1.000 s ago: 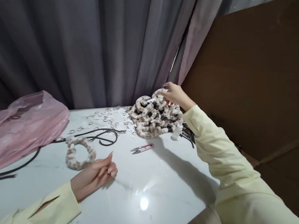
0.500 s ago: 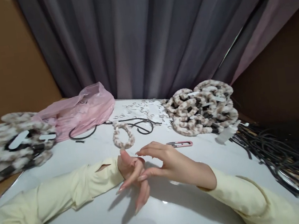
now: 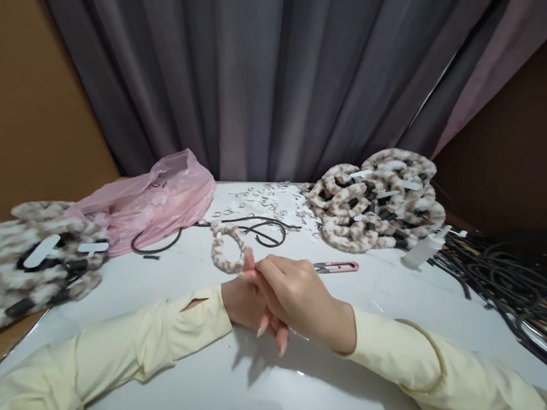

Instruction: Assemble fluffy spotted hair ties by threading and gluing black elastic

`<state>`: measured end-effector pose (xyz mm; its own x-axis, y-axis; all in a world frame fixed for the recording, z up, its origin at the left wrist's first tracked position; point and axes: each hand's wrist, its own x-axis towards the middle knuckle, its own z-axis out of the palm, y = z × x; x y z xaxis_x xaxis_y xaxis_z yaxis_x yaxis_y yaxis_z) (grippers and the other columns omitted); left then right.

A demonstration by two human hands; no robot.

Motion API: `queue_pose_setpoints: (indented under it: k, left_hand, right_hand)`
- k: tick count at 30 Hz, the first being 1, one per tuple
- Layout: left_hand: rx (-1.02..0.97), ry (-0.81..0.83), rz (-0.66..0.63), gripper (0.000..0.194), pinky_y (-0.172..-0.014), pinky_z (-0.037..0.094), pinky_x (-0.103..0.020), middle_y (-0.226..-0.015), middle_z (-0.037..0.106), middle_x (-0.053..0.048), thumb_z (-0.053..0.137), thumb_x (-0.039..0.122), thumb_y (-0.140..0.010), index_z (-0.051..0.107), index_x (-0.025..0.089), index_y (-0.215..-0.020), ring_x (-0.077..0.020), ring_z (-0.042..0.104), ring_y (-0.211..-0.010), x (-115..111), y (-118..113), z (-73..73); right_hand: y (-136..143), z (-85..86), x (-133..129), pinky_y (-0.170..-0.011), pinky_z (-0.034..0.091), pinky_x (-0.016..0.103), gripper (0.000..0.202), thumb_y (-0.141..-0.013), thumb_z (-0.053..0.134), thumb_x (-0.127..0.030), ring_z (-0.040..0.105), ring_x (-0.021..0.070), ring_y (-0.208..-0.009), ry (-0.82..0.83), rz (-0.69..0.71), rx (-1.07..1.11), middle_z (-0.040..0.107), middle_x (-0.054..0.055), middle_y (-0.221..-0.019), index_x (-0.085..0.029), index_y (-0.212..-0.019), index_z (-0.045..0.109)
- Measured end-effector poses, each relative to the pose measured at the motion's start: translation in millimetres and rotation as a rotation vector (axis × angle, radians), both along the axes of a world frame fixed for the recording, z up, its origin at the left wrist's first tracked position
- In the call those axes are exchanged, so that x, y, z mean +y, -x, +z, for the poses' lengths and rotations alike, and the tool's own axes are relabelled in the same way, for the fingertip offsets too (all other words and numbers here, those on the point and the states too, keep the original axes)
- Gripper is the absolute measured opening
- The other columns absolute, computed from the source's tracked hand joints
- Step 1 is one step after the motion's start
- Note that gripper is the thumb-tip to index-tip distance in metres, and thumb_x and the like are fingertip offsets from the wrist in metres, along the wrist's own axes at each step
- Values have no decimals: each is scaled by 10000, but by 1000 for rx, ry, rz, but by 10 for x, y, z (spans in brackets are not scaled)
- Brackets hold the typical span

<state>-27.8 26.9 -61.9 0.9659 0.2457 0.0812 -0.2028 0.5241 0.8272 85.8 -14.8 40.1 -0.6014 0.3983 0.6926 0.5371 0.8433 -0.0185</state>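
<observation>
My left hand (image 3: 244, 301) is over the middle of the white table, its thumb raised and two fingers stretched out downward. My right hand (image 3: 297, 289) lies across it, fingers curled and pressed against the left hand around the thumb and palm. Its fingertips are partly hidden, and no separate object shows between the hands. Just behind them lies a small fluffy white-and-brown ring (image 3: 227, 248). Thread snips (image 3: 337, 267) with a pink handle rest to the right of my right hand.
Piles of fluffy rings with white tags flank the table, a left pile (image 3: 24, 265) and a right pile (image 3: 378, 201). A pink plastic bag (image 3: 162, 203), black cord (image 3: 272, 232), small metal rings (image 3: 263, 199), a translucent bottle (image 3: 423, 251), and heaped black tubing (image 3: 529, 306) lie around.
My right hand has moved left and closed over my left hand, its fingers now curled. Before, it was open with its fingertips by the left palm. The view has shifted slightly.
</observation>
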Motion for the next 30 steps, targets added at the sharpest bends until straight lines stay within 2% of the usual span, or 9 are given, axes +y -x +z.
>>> queue_pose_setpoints:
  k: [2, 4, 9, 13, 18, 21, 23, 26, 30]
  left_hand:
    - [-97, 110, -134, 1015, -668, 463, -410, -489, 600, -179, -22, 881, -582, 633, 119, -438, -304, 614, -652, 26, 76, 133]
    - [-137, 191, -166, 1059, -722, 454, -370, -637, 655, -203, -36, 859, -616, 678, 85, -502, -280, 615, -715, 25, 109, 216]
    - [-172, 203, -274, 1148, -728, 440, -375, -717, 669, -229, -27, 903, -536, 727, 43, -631, -300, 612, -731, -6, 96, 270]
    - [-125, 225, -196, 1156, -738, 438, -390, -692, 666, -221, -31, 910, -512, 726, 47, -648, -297, 612, -695, -42, 121, 362]
    - [19, 206, -94, 1186, -733, 430, -430, -627, 648, -209, -151, 884, -477, 699, 67, -592, -292, 596, -640, -89, 162, 495]
    - [46, 200, -86, 1187, -742, 428, -432, -616, 642, -202, -183, 868, -481, 689, 70, -583, -289, 594, -640, -79, 155, 488]
    - [52, 195, -110, 1169, -740, 436, -418, -609, 641, -196, -159, 876, -487, 688, 76, -573, -282, 597, -640, -60, 139, 448]
    - [-15, 180, -205, 1131, -752, 448, -402, -649, 653, -209, -39, 906, -511, 714, 68, -612, -289, 606, -666, -31, 109, 374]
    - [-121, 108, -341, 1029, -745, 455, -413, -739, 675, -232, 145, 898, -557, 745, 81, -736, -324, 609, -716, -6, 83, 306]
  right_hand:
    - [-7, -24, 57, -439, 235, 228, 342, -938, 280, -148, 304, 87, -441, 65, 5, 29, 405, -28, -527, -170, -626, 419]
    - [-17, -36, 99, -443, 237, 220, 311, -919, 297, -145, 286, 82, -440, 143, 22, 40, 394, -35, -529, -176, -626, 395]
    - [-49, 11, 148, -472, 254, 214, 253, -905, 309, -160, 315, 86, -465, 283, 85, 4, 415, -25, -560, -179, -665, 386]
    - [-126, 117, 229, -481, 246, 211, 177, -847, 381, -125, 320, 86, -470, 384, 58, -76, 440, -21, -576, -176, -679, 403]
    - [-247, 254, 344, -521, 280, 199, 172, -752, 426, 6, 450, 94, -528, 517, -23, -188, 524, -1, -605, -146, -698, 484]
    - [-284, 328, 358, -553, 317, 182, 282, -675, 415, 93, 494, 85, -557, 630, 51, -201, 564, -13, -628, -132, -769, 556]
    - [-284, 364, 344, -561, 337, 176, 265, -737, 443, 58, 499, 76, -546, 711, 139, -178, 582, -22, -636, -135, -845, 590]
    - [-247, 369, 306, -536, 344, 178, 70, -844, 545, -183, 491, 70, -524, 803, 206, -118, 609, -16, -673, -143, -861, 600]
    - [-167, 278, 252, -502, 313, 173, 207, -864, 537, -304, 452, 69, -505, 776, 229, 5, 527, -38, -566, -146, -732, 562]
